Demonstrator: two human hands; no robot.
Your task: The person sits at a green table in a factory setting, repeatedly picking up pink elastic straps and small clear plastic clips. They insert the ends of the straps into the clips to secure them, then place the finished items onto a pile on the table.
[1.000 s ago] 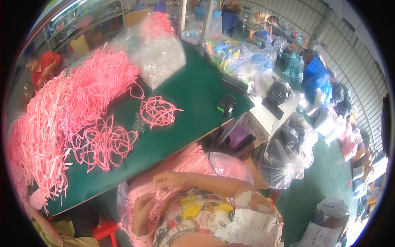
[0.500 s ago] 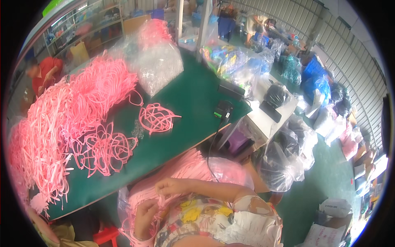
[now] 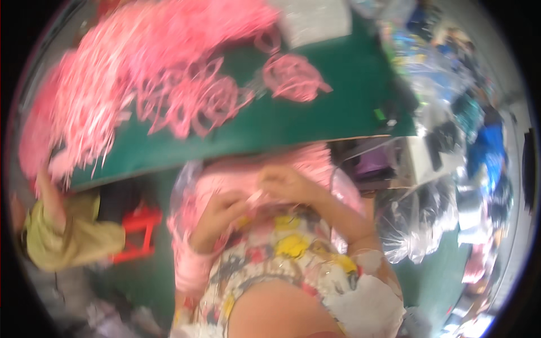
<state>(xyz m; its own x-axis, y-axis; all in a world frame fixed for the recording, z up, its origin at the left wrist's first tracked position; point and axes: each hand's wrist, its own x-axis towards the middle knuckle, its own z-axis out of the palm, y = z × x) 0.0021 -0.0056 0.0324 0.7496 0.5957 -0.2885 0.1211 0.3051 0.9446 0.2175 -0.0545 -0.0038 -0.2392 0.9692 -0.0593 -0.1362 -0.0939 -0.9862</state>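
While both hands are held low before the green tabletop (image 3: 253,127), a pale pink strip (image 3: 256,197) is framed between them, right at the fingertips. From the lower left it is met by the left hand (image 3: 221,216), whose fingers are bent and nearly closed, the strip apparently pinched at their tips. From the upper right it is faced by the right hand (image 3: 282,183); those fingers are curled too, but whether anything is gripped there cannot be told through the blur. The strip's long axis, as far as can be made out, is slanted from one hand toward the other, with the left judged nearer. Just beyond, pink straps (image 3: 236,176) are massed below the tabletop's edge.
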